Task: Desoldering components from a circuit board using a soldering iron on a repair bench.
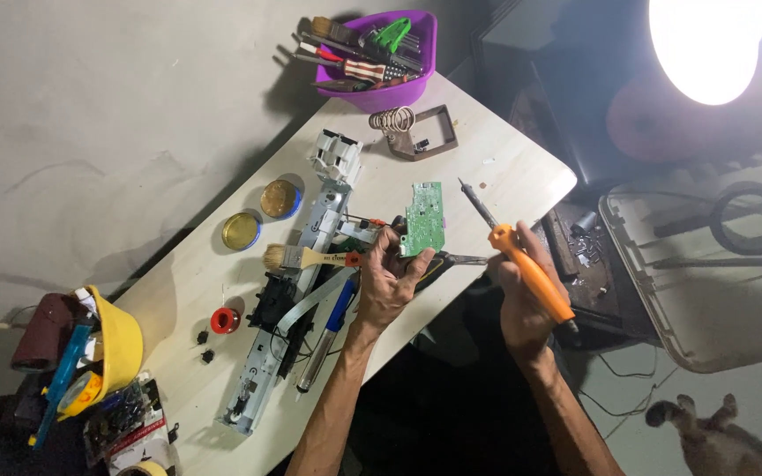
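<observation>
Hands over a pale wooden table (pixel 487 167), seen from my head camera looking down. My left hand (pixel 387 280) grasps a small green circuit board (pixel 423 218), holding it upright by its lower edge, above the near edge of the table. My right hand (pixel 526 295) is clenched around the orange handle of a soldering iron (pixel 522 264); its thin metal tip points up and to the left, close to the board's right edge but not touching it.

Just left of my left hand lies a paintbrush (pixel 306 257) with pale bristles and a wooden handle, resting across a long grey metal frame (pixel 297 300) that runs diagonally down the table. A blue-handled tool (pixel 328 339) lies beside that frame, near my left wrist. Further left sit two small round tins (pixel 262 214), a red spool (pixel 224 320) and two tiny black parts.

At the far end of the table stands a purple bowl (pixel 421 53) packed with hand tools, and near it a coiled wire stand (pixel 412 130). A yellow container (pixel 121 339) sits at the left end. A bright lamp (pixel 707 40) glares at the upper right. On the floor at the lower right, part of a cat (pixel 707 436) shows.
</observation>
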